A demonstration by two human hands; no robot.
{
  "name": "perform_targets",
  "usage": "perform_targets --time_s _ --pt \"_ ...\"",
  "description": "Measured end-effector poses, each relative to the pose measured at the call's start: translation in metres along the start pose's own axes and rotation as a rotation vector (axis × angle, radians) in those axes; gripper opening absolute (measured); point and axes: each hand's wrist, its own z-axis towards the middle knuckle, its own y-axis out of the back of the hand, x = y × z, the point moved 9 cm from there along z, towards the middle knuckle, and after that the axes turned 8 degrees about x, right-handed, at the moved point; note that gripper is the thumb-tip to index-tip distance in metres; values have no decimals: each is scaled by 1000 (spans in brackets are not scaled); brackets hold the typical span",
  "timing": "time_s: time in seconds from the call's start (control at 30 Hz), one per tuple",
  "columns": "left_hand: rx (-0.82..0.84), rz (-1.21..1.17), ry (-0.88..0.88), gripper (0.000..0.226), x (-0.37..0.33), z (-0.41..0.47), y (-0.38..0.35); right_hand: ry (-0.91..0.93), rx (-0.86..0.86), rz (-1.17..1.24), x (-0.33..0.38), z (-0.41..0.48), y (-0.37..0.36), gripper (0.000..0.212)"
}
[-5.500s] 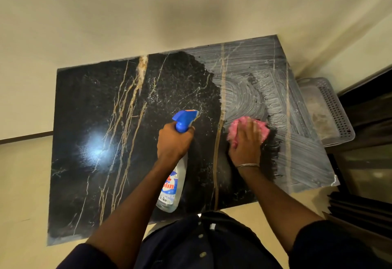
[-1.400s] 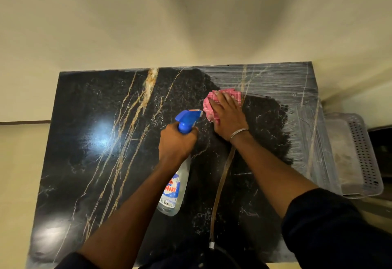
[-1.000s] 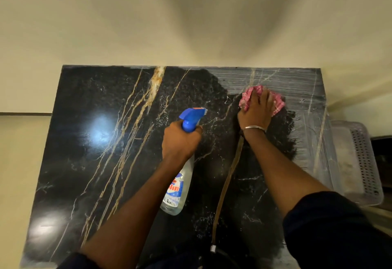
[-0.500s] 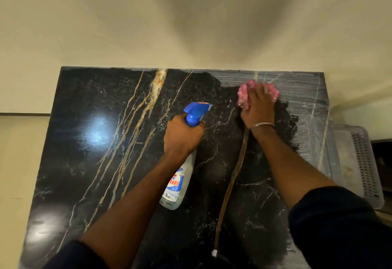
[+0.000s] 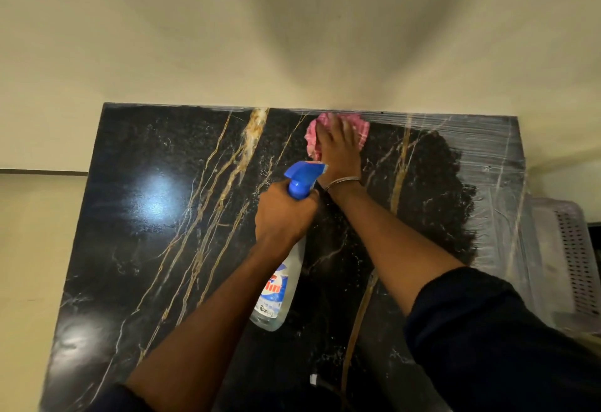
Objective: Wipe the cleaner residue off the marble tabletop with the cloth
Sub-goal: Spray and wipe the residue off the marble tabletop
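Right hand [image 5: 338,148] is flat on the pink cloth [image 5: 362,133], palm and fingers spread over it and pressing it down at the far edge of the surface [image 5: 136,249], right against the wall [image 5: 292,37]. It looks like a press more than a pinch, which suits scrubbing into that back seam where the streaks collect. Left hand [image 5: 283,213] has its grip wrapped shut around the neck of the spray bottle [image 5: 279,288], blue trigger head [image 5: 304,177] pointing away, bottle body hanging toward the wearer just over the marble; it seems parked there so more cleaner is ready without setting anything down. The dark marble with gold veins shines clean across the left and middle, ceiling light glaring off it. Whitish residue [image 5: 487,151] runs in a band along the far edge to the right of the cloth and down the whole right side, so I'd judge the job well along with that right strip left. A pale perforated plastic basket [image 5: 566,259] sits just beside the right edge. Plain cream walls close in behind, and this is a tight corner.
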Motion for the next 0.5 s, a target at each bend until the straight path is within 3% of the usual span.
perform_targets --time_s 0.1,0.17,0.37,0.5 --pt "7 2 -5 14 -2 5 1 187 -23 -15 -3 -2 8 72" --pt "15 -2 -9 13 -4 7 1 205 -33 -65 -23 -7 14 69" --pt "26 -22 -22 16 -5 11 1 -317 -133 -19 -124 -22 30 72" --pt "51 -45 -35 13 -2 10 0 -411 -139 29 -111 -20 27 72"
